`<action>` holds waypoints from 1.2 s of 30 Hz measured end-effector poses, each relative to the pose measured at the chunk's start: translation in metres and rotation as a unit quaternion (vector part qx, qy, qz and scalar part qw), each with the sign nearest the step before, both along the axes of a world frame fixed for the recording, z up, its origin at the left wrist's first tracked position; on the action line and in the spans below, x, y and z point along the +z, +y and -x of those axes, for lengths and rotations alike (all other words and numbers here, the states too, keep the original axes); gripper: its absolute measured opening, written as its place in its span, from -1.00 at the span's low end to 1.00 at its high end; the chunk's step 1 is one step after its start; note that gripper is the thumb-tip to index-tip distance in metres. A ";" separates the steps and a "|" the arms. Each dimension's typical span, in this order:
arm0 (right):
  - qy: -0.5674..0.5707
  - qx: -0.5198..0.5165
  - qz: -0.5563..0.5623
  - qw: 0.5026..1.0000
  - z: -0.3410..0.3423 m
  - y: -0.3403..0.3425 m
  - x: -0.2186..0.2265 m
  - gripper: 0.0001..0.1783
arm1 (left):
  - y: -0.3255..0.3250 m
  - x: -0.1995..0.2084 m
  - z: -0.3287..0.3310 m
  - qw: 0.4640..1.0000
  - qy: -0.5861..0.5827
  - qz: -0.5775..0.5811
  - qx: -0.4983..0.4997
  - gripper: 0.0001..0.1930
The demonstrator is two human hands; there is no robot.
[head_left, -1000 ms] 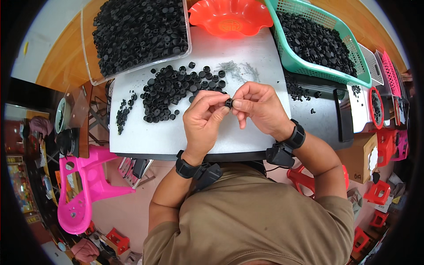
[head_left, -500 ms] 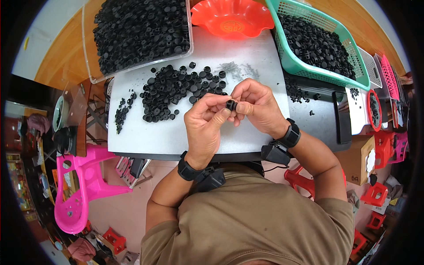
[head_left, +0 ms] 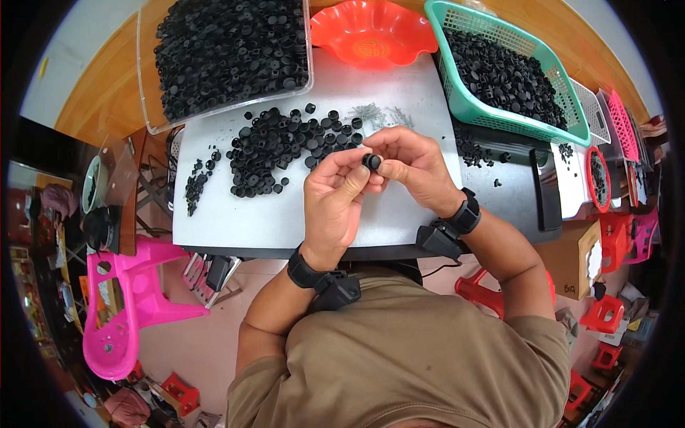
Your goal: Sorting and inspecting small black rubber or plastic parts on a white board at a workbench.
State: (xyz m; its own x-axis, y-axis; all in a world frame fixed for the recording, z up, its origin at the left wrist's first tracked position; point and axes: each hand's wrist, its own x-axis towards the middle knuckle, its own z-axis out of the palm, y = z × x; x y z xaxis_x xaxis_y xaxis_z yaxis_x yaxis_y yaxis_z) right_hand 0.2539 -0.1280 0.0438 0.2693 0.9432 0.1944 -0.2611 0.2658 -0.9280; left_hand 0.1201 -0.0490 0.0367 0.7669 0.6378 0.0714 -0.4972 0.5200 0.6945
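Between both hands, above the white board (head_left: 285, 221), is a small round black plastic part (head_left: 371, 162). My left hand (head_left: 334, 196) pinches it between thumb and fingers. From the other side my right hand (head_left: 415, 170) holds it too, thumb and fingertips pressed to it. Just beyond my left hand lies a heap of round black caps (head_left: 264, 146). A smaller cluster of tiny black pieces (head_left: 195, 187) lies at the left. Thin silvery pins (head_left: 367, 113) are scattered past my fingers.
A clear plastic bin (head_left: 312, 68) full of black caps stands at the back left. Beside it are a red scalloped dish (head_left: 399, 50) and a green basket (head_left: 457, 100) of black parts. A pink plastic seat (head_left: 132, 314) stands on the floor at left.
Both hands stay together on the black part, with only slight shifts of the fingers. The whole view has shifted slightly.
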 end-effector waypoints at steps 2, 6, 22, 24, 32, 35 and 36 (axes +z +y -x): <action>-0.047 -0.009 -0.022 0.999 -0.004 0.000 -0.001 -0.78 | 0.001 0.001 0.000 1.000 -0.005 0.000 -0.001 -0.84; -0.204 -0.053 -0.086 0.974 -0.008 0.000 0.004 -0.80 | 0.001 0.007 0.005 0.999 0.031 -0.005 -0.015 -0.84; -0.551 -0.334 0.043 0.763 -0.075 -0.030 0.052 -0.86 | 0.046 -0.017 0.101 0.862 0.302 -0.337 0.229 -0.95; -0.612 -0.170 0.049 0.771 -0.053 -0.014 0.041 -0.92 | 0.046 -0.019 0.103 0.834 0.324 -0.374 0.244 -0.95; -0.674 -0.107 0.188 0.706 -0.049 0.022 0.007 -0.91 | 0.048 -0.020 0.107 0.783 0.350 -0.439 0.269 -0.94; -0.665 -0.092 0.207 0.711 -0.047 0.026 0.009 -0.91 | 0.049 -0.017 0.104 0.778 0.358 -0.444 0.264 -0.93; -0.674 -0.095 0.217 0.699 -0.045 0.025 0.011 -0.91 | 0.049 -0.017 0.103 0.776 0.361 -0.443 0.266 -0.93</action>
